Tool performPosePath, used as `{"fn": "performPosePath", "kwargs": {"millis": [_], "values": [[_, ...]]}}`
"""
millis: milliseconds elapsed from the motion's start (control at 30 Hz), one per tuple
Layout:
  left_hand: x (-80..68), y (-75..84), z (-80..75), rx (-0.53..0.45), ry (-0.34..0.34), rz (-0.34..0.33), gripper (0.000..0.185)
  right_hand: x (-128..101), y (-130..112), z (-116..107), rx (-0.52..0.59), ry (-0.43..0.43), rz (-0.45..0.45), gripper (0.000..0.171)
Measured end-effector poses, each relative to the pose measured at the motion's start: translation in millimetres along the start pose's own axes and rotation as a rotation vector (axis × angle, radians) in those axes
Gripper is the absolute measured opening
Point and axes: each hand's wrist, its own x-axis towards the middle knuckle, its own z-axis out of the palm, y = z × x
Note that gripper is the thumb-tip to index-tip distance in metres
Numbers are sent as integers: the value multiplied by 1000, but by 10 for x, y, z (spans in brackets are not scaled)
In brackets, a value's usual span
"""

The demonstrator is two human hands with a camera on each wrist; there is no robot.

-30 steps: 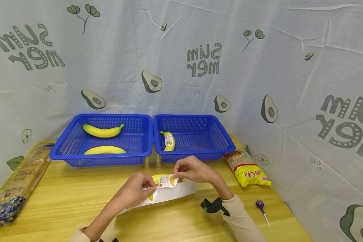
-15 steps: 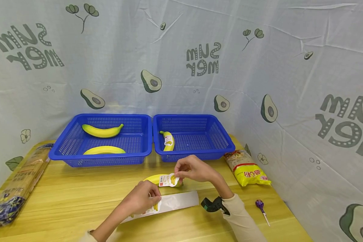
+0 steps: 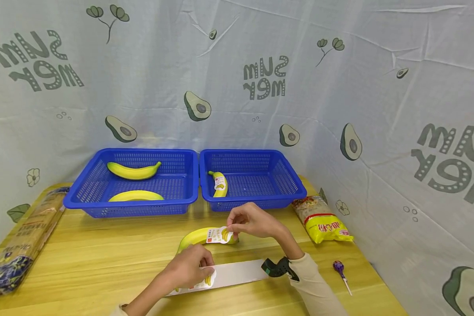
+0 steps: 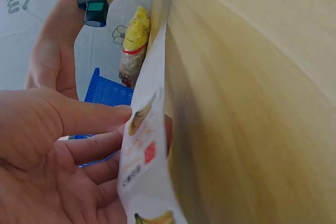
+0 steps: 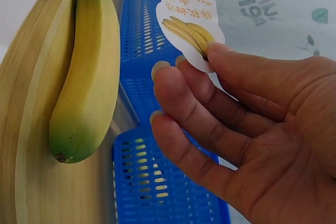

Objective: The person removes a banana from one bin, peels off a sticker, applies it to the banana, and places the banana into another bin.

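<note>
My right hand [image 3: 254, 221] pinches a white banana sticker [image 5: 185, 17] by its rounded end, between thumb and fingers. The sticker carries a printed bunch of bananas and red and orange lettering. In the head view it overlaps a yellow banana [image 3: 193, 239] with green ends, which lies on the table. The same banana [image 5: 89, 72] shows beside the sticker in the right wrist view. Nearer the person, my left hand [image 3: 190, 267] pinches a long white backing strip [image 3: 242, 273]. More banana stickers sit on the strip's left part, next to the thumb in the left wrist view.
Two blue baskets stand at the back. The left basket [image 3: 130, 205] holds two plain bananas; the right basket [image 3: 260, 201] holds a stickered banana [image 3: 220, 186]. Long noodle packs [image 3: 27, 241] lie at the left edge. A yellow bag [image 3: 328, 221] and purple lollipop [image 3: 339, 267] lie right.
My left hand has drawn the backing strip toward the person and slightly right, away from the sticker. More of the banana shows now. The right hand with the sticker has hardly moved.
</note>
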Motion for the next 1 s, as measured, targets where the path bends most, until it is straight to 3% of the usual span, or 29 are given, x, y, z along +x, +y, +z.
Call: {"fn": "performPosePath", "kwargs": {"millis": [133,200,367,500,567,633,733,800,900,1000], "values": [[137,-401,119,82,-32,5,13,6,5,2,-3,5,4,5],[159,-490,144,87,-43,-4,12,8,8,5,-5,6,3,5],[150,-528,162,84,-61,-32,11,13,7,12,-4,6,-1,5],[149,-545,160,115,-80,-13,10,14,10,17,3,3,-1,6],[108,-451,122,118,-90,5,12,16,12,20,2,2,-3,6],[35,-254,47,136,-99,11,16,16,12,22,2,2,-3,5],[-136,188,-103,148,-86,0,26,20,12,25,3,2,0,5],[-216,393,-171,157,-76,-20,31,22,13,28,9,1,3,5],[-278,538,-225,142,-61,-38,35,28,23,32,13,1,3,5],[-285,566,-263,134,-49,-31,30,34,32,39,17,3,8,5]]}}
